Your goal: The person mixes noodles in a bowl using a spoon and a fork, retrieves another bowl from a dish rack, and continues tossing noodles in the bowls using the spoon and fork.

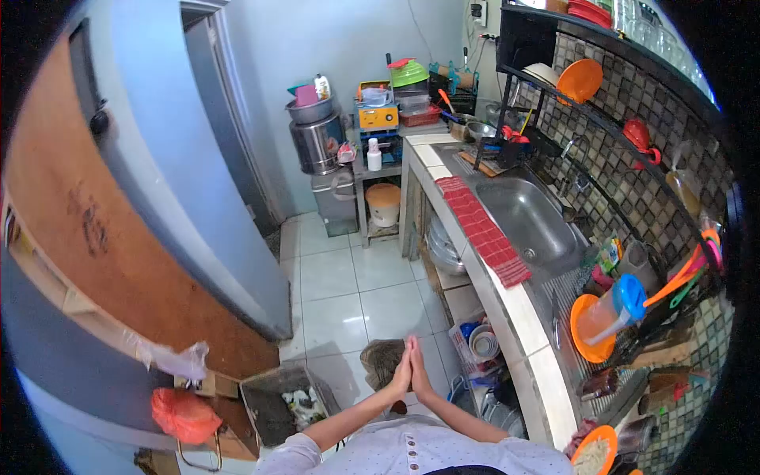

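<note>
In front of my body, low in the head view, my right hand (402, 374) and my left hand (420, 375) meet palm to palm. Their fingers are stretched out and point away from me. Nothing shows between them. Beneath them on the tiled floor lies a grey-brown mat or cloth (378, 358), partly covered by my hands. To the right runs the counter with white edge tiles (526, 336), apart from both hands. A red striped cloth (483, 229) lies along that edge beside the metal sink (526, 218).
A bin (269, 404) with rubbish stands at the lower left, near an orange-red bag (184, 416). Pots and bowls (483, 342) fill the shelf under the counter. An orange plate (587, 321) bears a blue-lidded jug (613, 305). A steel pot (318, 144) stands at the back.
</note>
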Tool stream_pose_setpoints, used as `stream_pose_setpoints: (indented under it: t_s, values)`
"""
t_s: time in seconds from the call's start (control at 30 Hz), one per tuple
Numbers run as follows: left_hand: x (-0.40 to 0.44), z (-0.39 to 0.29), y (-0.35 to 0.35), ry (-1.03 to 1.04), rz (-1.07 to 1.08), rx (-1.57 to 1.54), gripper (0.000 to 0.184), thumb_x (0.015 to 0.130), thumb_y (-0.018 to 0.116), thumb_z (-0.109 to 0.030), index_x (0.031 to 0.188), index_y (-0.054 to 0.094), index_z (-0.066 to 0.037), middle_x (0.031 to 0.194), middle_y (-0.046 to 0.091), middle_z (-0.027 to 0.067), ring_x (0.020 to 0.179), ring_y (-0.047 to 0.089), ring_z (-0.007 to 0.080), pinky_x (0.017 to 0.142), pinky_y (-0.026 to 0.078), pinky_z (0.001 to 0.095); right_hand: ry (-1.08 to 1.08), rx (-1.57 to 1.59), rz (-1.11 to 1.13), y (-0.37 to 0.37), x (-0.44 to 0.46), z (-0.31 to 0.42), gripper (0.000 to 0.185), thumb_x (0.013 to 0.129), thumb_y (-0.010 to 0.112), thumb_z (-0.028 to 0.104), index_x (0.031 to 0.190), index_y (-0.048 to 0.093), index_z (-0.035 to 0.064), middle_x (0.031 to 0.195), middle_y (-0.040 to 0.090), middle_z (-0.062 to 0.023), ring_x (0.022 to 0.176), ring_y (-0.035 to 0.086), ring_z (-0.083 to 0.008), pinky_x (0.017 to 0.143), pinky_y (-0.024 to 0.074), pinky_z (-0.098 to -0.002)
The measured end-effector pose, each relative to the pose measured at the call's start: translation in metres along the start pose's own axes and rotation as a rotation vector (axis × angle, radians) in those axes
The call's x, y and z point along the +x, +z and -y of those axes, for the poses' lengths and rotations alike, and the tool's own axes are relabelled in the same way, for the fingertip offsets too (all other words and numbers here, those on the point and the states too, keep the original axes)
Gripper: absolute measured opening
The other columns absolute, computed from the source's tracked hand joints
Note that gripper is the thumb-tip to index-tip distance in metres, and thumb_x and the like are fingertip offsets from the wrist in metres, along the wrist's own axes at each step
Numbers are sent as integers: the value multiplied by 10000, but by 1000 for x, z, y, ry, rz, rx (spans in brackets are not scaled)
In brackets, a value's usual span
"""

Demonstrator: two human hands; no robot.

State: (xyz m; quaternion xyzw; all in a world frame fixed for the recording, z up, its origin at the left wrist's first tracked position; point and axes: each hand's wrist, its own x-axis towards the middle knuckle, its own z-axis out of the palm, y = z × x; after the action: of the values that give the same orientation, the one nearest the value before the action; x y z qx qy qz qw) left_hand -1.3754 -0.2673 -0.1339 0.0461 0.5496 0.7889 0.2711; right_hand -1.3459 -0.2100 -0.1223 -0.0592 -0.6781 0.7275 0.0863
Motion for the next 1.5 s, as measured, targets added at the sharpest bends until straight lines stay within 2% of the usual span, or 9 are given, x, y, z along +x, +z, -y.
stream_pose_setpoints:
  t_s: [0.07, 0.23, 0.27, 0.4, 0.5, 0.77, 1.1, 1.17, 1.5]
  values:
    - [11, -41, 20, -110, 51, -29, 634, 902, 292, -447, 1359, 124, -42, 1408, 157, 67, 1295, 122, 182, 1038, 103, 278, -64, -36, -103, -10, 41, 11, 477, 917, 282, 294, 1323, 246, 46, 1377, 224, -101, 1266, 205, -210, 1034, 153, -314]
    - [64, -78, 45, 50, 242, 31, 583, 886, 423, -203, 1353, 127, -20, 1403, 147, 100, 1289, 127, 197, 1037, 118, 292, -256, -174, -384, -57, 152, 46, 444, 897, 322, 247, 1287, 329, 33, 1337, 306, -126, 1232, 286, -228, 1028, 183, -327]
    - [75, -83, 50, 74, 233, -89, 562, 852, 475, -125, 1332, 205, -15, 1353, 262, 109, 1252, 238, 197, 1011, 212, 304, -356, -259, -539, -63, 171, 56, 369, 888, 363, 234, 1195, 448, 47, 1208, 419, -134, 1158, 353, -249, 993, 226, -346]
    - [158, -100, 33, 88, 447, 46, 407, 855, 474, -130, 1231, 385, 0, 1209, 442, 108, 1112, 435, 186, 924, 341, 299, -570, -373, -761, -117, 250, 120, 268, 827, 464, 147, 1064, 513, 33, 1020, 477, -86, 941, 449, -189, 823, 354, -299]
    - [238, -119, 12, -64, 399, 45, 184, 853, 487, -145, 942, 567, -5, 806, 580, 53, 743, 557, 130, 718, 445, 269, -794, -505, -948, -166, 298, 204, 163, 798, 482, 86, 941, 525, 20, 931, 489, -41, 828, 449, -112, 737, 362, -227]
    - [445, -176, -54, -67, 330, 340, 178, 840, 473, -183, 878, 586, -51, 698, 565, 26, 611, 526, 91, 543, 383, 203, -1207, -1017, -1265, -258, 335, 425, 193, 773, 507, 66, 955, 567, 49, 885, 515, -34, 807, 471, -107, 704, 367, -227]
    - [547, -202, 6, -3, 208, 141, 155, 840, 473, -187, 822, 582, -78, 648, 539, -6, 574, 492, 69, 509, 351, 194, -1159, -2214, -1605, -305, 326, 599, 227, 813, 561, 160, 1032, 590, 109, 969, 592, -79, 898, 551, -171, 799, 405, -274]
    - [549, -194, 24, -32, 200, 104, 156, 840, 472, -185, 826, 580, -73, 652, 540, -5, 577, 492, 69, 513, 355, 194, -988, -2108, -1652, -278, 347, 617, 299, 766, 518, 109, 1043, 537, -3, 1066, 541, -175, 1012, 506, -255, 889, 375, -345]
    - [554, -197, 76, -53, 218, 101, 169, 837, 461, -188, 853, 572, -62, 699, 566, 16, 608, 534, 91, 550, 394, 206, -840, -2206, -1306, -365, 410, 724, 283, 793, 446, 107, 1027, 535, -25, 1036, 557, -185, 979, 516, -312, 856, 394, -366]
